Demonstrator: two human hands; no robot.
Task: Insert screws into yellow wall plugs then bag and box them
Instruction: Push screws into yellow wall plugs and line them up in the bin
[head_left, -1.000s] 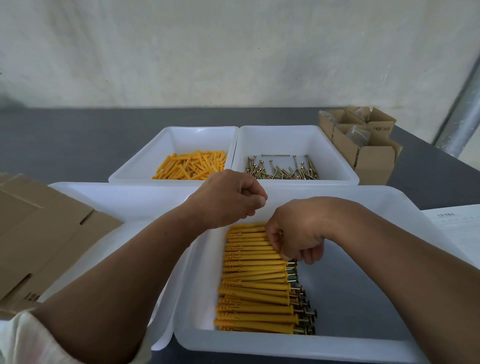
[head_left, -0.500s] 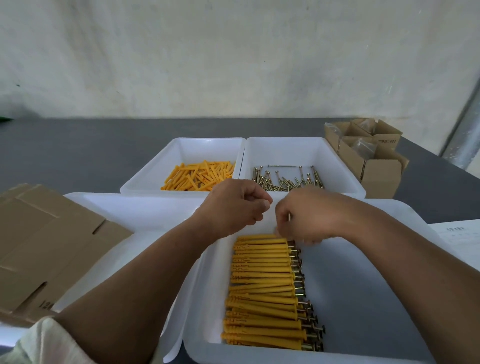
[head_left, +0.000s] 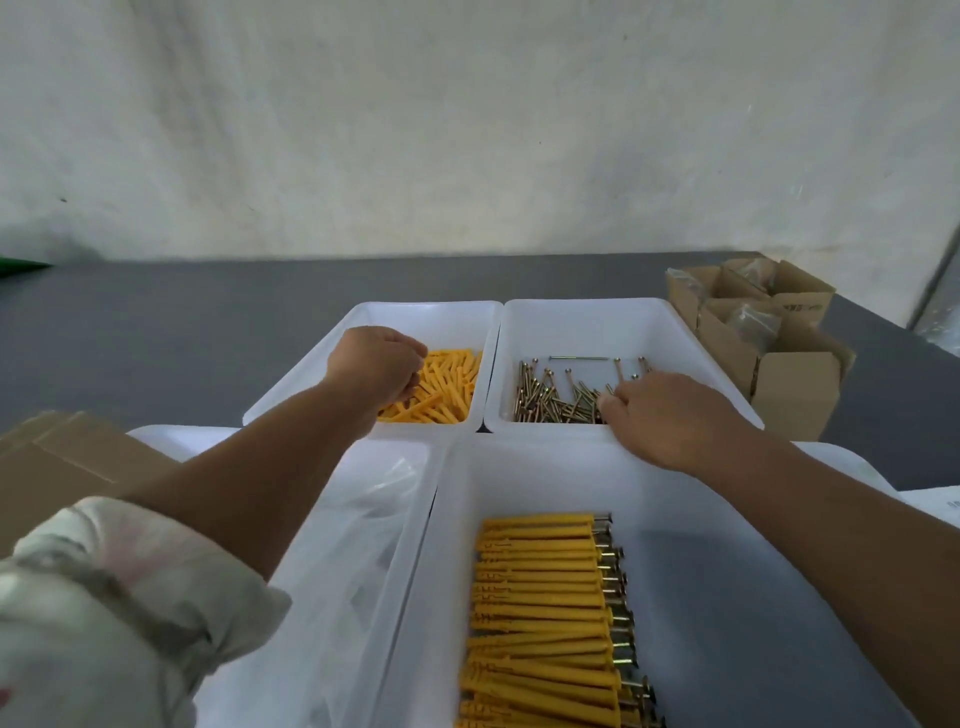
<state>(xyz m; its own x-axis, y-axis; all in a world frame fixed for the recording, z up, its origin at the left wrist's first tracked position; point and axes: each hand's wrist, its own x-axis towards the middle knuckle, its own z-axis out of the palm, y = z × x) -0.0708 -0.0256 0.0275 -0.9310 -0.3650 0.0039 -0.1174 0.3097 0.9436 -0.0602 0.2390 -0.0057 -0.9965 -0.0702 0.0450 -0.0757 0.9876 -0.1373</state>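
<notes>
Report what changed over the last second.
Both hands left the near tray and reached forward: the left hand, fingers curled, is over the loose yellow plugs, grip unclear; the right hand touches the screws. The row of assembled plugs and the cardboard boxes stayed put.

A mottled off-white wall (head_left: 467, 130) fills twelve o'clock, softly and evenly lit. A dark grey table (head_left: 182, 322) runs below it. A pale pipe (head_left: 941, 293) stands at three o'clock, a green scrap (head_left: 21, 266) at nine.
</notes>
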